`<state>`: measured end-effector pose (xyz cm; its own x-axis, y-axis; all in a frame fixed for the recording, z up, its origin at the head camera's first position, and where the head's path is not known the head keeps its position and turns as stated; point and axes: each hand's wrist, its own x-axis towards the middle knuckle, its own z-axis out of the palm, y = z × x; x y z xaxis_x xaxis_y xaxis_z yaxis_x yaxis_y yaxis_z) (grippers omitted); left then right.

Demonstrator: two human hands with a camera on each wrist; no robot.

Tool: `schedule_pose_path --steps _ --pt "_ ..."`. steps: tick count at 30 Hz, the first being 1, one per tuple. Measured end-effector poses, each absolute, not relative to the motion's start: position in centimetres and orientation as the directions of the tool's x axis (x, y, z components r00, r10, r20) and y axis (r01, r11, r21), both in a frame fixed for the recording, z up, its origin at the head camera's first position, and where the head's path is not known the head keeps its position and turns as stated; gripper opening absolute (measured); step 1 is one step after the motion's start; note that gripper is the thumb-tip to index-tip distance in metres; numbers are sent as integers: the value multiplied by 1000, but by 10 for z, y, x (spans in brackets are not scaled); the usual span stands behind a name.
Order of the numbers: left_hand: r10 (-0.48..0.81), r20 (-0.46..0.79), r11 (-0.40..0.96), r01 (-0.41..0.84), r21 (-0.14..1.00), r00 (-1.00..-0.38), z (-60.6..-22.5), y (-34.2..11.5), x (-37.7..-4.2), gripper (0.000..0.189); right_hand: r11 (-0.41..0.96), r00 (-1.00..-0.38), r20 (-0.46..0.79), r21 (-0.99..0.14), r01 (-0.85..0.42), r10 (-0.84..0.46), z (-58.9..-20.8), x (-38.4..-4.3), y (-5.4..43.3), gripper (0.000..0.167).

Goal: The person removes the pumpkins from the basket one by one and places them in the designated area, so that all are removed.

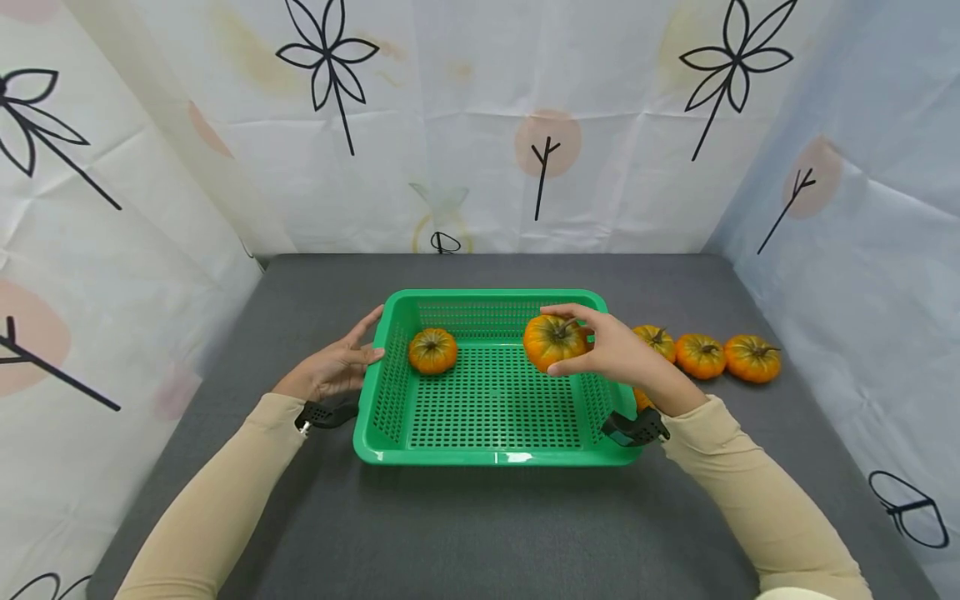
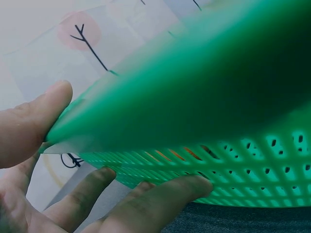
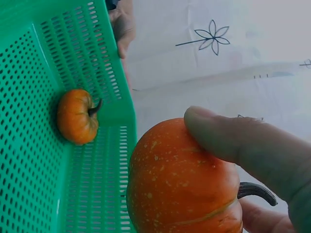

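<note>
A small orange pumpkin (image 1: 546, 343) with a dark curved stem is held by my right hand (image 1: 622, 354) over the right part of a green plastic basket (image 1: 495, 457). In the right wrist view, my thumb (image 3: 228, 138) lies along the top of this pumpkin (image 3: 180, 179). Another pumpkin (image 1: 432, 351) sits inside the basket near its left wall. My left hand (image 1: 330, 371) grips the basket's left rim. Seen from the left wrist, the thumb (image 2: 43, 114) is at the rim while the fingers (image 2: 160, 201) reach below it along the slotted wall.
Right of the basket, more pumpkins stand in a row: one (image 1: 654, 338) partly behind my right hand, a middle one (image 1: 701, 356) and an outer one (image 1: 752, 358). Another pumpkin (image 1: 642, 399) shows beneath my right wrist. Printed cloth (image 1: 480, 125) surrounds the grey table (image 1: 480, 533).
</note>
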<state>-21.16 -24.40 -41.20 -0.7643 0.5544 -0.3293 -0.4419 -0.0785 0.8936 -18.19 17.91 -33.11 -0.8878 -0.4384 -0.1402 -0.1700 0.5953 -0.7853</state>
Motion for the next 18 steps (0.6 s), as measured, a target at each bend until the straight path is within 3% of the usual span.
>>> schedule_pose_path --steps 18 --pt "558 -326 -81 -441 894 -763 -412 -244 -213 86 581 -952 -72 -805 -121 -298 -320 -163 222 82"
